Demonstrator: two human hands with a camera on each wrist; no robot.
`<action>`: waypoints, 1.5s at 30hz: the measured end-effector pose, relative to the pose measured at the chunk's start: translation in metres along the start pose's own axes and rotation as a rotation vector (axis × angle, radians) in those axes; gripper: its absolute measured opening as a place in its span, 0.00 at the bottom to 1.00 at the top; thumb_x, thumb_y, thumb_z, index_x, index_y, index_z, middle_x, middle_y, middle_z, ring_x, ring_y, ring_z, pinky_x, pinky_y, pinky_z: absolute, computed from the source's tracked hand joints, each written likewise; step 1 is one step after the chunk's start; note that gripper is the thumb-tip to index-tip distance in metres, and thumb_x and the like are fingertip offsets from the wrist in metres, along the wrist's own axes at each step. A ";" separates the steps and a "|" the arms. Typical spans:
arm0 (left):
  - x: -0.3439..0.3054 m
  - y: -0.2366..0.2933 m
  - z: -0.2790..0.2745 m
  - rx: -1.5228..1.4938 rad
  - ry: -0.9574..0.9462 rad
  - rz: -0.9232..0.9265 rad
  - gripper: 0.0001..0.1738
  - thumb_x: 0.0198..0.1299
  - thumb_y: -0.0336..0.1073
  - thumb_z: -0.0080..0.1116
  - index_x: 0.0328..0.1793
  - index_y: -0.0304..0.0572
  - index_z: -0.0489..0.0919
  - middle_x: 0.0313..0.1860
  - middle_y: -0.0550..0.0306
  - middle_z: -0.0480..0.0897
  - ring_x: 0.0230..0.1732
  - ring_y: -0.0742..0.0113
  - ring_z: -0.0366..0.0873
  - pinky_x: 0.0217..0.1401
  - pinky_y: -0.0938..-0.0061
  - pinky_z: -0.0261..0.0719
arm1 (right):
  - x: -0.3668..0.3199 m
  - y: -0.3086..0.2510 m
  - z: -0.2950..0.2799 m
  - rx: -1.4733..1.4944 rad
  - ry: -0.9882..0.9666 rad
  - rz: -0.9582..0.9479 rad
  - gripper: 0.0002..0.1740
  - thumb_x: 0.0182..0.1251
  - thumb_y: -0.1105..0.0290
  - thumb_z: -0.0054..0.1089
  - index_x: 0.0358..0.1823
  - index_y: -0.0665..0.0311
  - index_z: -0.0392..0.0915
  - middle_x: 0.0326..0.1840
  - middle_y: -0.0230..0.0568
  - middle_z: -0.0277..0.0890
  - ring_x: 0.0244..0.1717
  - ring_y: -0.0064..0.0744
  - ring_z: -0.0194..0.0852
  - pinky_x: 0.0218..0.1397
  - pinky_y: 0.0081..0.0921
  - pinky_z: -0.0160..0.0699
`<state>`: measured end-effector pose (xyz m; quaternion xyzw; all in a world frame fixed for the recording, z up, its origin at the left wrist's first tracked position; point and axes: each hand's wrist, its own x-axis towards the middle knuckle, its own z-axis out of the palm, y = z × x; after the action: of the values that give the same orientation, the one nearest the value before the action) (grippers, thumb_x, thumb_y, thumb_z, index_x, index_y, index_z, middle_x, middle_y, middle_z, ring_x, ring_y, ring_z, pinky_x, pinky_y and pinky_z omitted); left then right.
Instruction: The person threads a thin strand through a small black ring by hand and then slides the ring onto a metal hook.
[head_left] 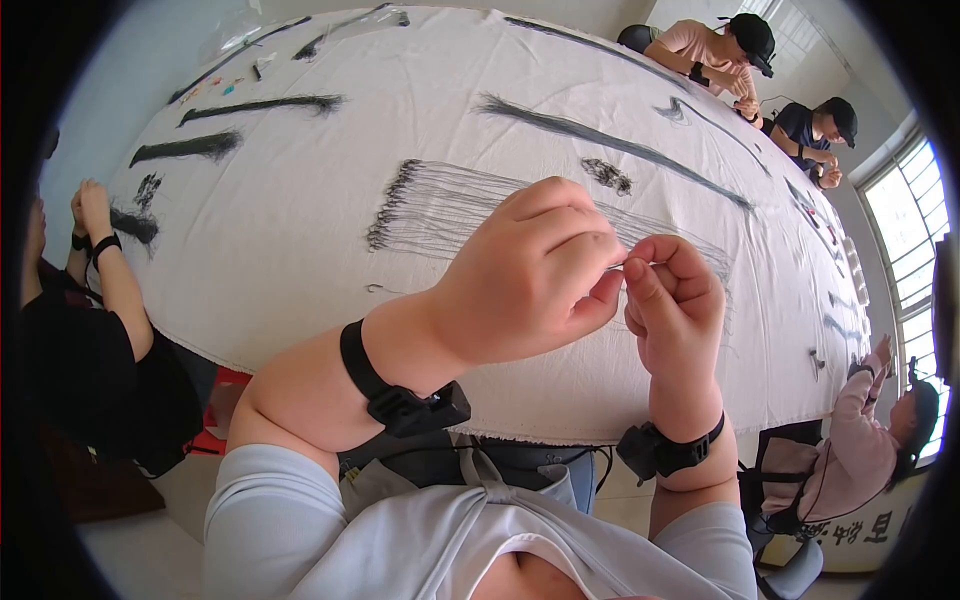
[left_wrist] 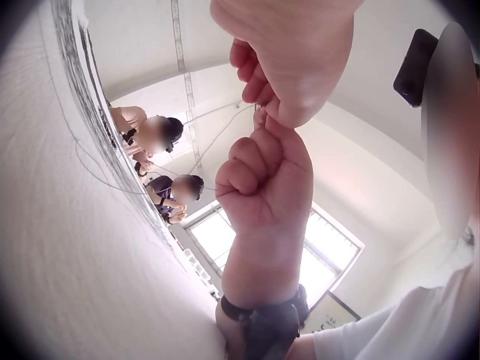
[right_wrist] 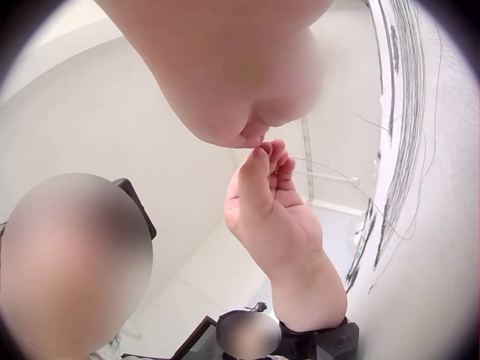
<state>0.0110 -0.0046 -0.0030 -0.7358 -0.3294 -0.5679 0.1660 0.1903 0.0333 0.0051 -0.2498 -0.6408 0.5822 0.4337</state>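
Both hands are raised over the near side of the table, fingertips meeting. My left hand [head_left: 540, 270] pinches a thin dark strand between thumb and forefinger. Right beside it, my right hand [head_left: 675, 300] pinches the strand too, its other fingers curled in. In the right wrist view the thin strand [right_wrist: 330, 168] trails from the fingertips toward the table. What lies between the fingertips is mostly hidden. Beyond the hands, a row of long dark strands [head_left: 440, 205] lies on the cloth, with looped, knotted ends at the left; the hands cover part of it.
A white cloth covers the large table [head_left: 300, 290]. Dark bundles [head_left: 610, 140] of strands lie across it, and a small tangled clump [head_left: 606, 177] lies behind the row. A short curved piece [head_left: 385, 289] is near the left forearm. Other people sit around the edges.
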 end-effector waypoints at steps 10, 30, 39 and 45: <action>0.000 0.003 -0.003 0.006 -0.037 -0.046 0.19 0.37 0.22 0.72 0.39 0.38 0.79 0.35 0.54 0.82 0.41 0.52 0.79 0.42 0.66 0.81 | 0.000 0.001 -0.001 0.033 0.023 0.020 0.05 0.72 0.77 0.60 0.45 0.71 0.75 0.22 0.21 0.71 0.22 0.07 0.56 0.25 0.10 0.53; -0.002 -0.001 -0.001 -0.048 -0.011 -0.037 0.16 0.39 0.19 0.67 0.36 0.39 0.79 0.32 0.54 0.81 0.37 0.53 0.79 0.39 0.66 0.80 | -0.002 -0.004 0.000 0.026 0.043 0.048 0.05 0.72 0.76 0.61 0.44 0.70 0.76 0.22 0.21 0.70 0.21 0.06 0.55 0.23 0.10 0.52; -0.001 -0.002 -0.003 -0.046 -0.030 -0.029 0.14 0.39 0.18 0.65 0.34 0.38 0.78 0.31 0.54 0.80 0.36 0.52 0.78 0.37 0.67 0.78 | -0.003 -0.003 0.001 0.014 0.035 0.021 0.06 0.72 0.77 0.61 0.45 0.71 0.76 0.22 0.21 0.71 0.23 0.06 0.56 0.26 0.09 0.53; -0.001 -0.001 -0.004 -0.050 -0.041 -0.024 0.14 0.37 0.19 0.65 0.34 0.38 0.79 0.32 0.54 0.80 0.37 0.52 0.78 0.37 0.67 0.79 | -0.003 -0.002 0.001 0.011 0.040 0.022 0.06 0.72 0.77 0.61 0.45 0.71 0.76 0.22 0.20 0.71 0.23 0.06 0.56 0.26 0.09 0.53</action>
<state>0.0075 -0.0069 -0.0025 -0.7471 -0.3273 -0.5628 0.1342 0.1910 0.0301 0.0060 -0.2660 -0.6260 0.5854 0.4412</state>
